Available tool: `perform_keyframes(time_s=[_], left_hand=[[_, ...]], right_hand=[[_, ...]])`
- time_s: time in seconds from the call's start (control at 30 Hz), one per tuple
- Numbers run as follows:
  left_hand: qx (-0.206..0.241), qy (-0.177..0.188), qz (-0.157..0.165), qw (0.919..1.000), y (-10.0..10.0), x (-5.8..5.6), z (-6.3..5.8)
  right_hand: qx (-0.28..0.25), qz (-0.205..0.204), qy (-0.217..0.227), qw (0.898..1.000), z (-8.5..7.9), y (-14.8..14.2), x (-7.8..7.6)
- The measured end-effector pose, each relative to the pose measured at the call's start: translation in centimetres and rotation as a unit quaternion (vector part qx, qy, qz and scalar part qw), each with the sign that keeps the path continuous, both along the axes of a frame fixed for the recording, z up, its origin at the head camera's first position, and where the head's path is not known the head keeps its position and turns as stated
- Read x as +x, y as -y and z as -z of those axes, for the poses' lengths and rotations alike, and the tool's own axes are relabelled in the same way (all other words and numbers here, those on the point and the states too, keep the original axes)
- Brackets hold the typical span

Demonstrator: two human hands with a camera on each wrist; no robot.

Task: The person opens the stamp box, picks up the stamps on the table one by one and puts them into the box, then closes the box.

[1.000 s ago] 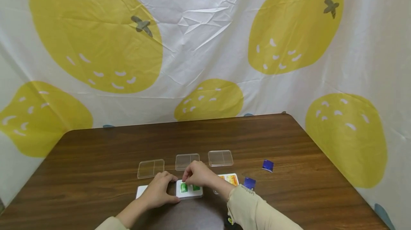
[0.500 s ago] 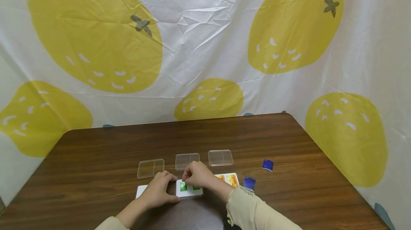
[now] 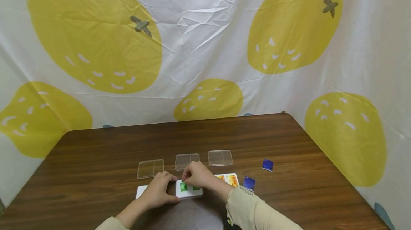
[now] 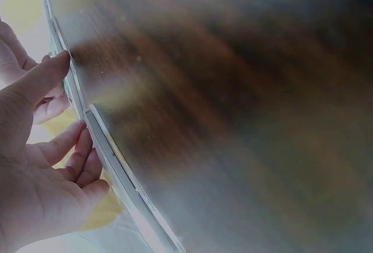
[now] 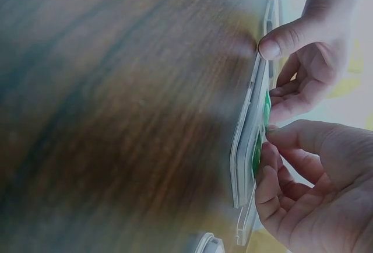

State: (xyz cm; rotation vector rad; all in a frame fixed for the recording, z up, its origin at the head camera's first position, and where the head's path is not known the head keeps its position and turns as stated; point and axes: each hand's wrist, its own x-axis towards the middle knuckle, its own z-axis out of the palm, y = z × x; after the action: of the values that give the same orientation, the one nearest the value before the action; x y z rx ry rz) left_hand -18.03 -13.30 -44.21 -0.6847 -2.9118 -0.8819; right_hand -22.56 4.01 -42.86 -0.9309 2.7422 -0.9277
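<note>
In the middle of the table's near side lies a flat white case (image 3: 190,195) with a clear outer rim. Two small green squares (image 3: 183,186) show on its top, the right one partly covered by a wrist. My left hand (image 3: 156,190) grips the case's left end, thumb at the near corner and fingers at the far one. My right hand (image 3: 197,174) bends over the top, thumb and index fingertip pinched together at a green piece (image 5: 257,153). In the right wrist view these fingertips sit right against the case's face; what lies between them is mostly hidden.
Three clear lids (image 3: 187,162) lie in a row behind the hands. A second white case (image 3: 141,190) is partly hidden by the left hand, and a third case with orange pictures (image 3: 232,179) stands right. Two blue squares (image 3: 249,183) lie farther right on the brown table (image 3: 308,190).
Both hands keep nearly the same place. The right forearm has shifted slightly, so more of the orange-pictured case shows than a second ago.
</note>
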Motion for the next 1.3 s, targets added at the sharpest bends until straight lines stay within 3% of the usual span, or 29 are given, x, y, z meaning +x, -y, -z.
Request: perform_keyframes(time_s=[0.2, 0.47, 0.8, 1.07, 1.3], left_hand=[[-0.003, 0.002, -0.005, 1.0000, 0.1, 0.1, -0.1], [0.002, -0.001, -0.008, 1.0000, 0.7, 0.2, 0.2], [0.011, -0.032, -0.029, 0.9990, 4.7, 0.9, 0.0], [-0.004, 0.001, -0.067, 0.9978, 8.1, 2.0, -0.3], [-0.014, 0.022, -0.095, 0.9951, 9.4, 2.1, 0.0]], right_hand=[[-0.001, -0.001, -0.006, 1.000, -0.6, -0.1, 0.0], [-0.046, -0.015, 0.003, 0.999, -1.5, -2.2, -0.1], [-0.053, 0.001, 0.012, 0.999, -2.3, -9.0, 0.5], [-0.046, 0.046, 0.009, 0.998, -1.3, -15.4, 1.8], [-0.043, 0.084, -0.007, 0.995, -0.9, -19.0, 2.3]])
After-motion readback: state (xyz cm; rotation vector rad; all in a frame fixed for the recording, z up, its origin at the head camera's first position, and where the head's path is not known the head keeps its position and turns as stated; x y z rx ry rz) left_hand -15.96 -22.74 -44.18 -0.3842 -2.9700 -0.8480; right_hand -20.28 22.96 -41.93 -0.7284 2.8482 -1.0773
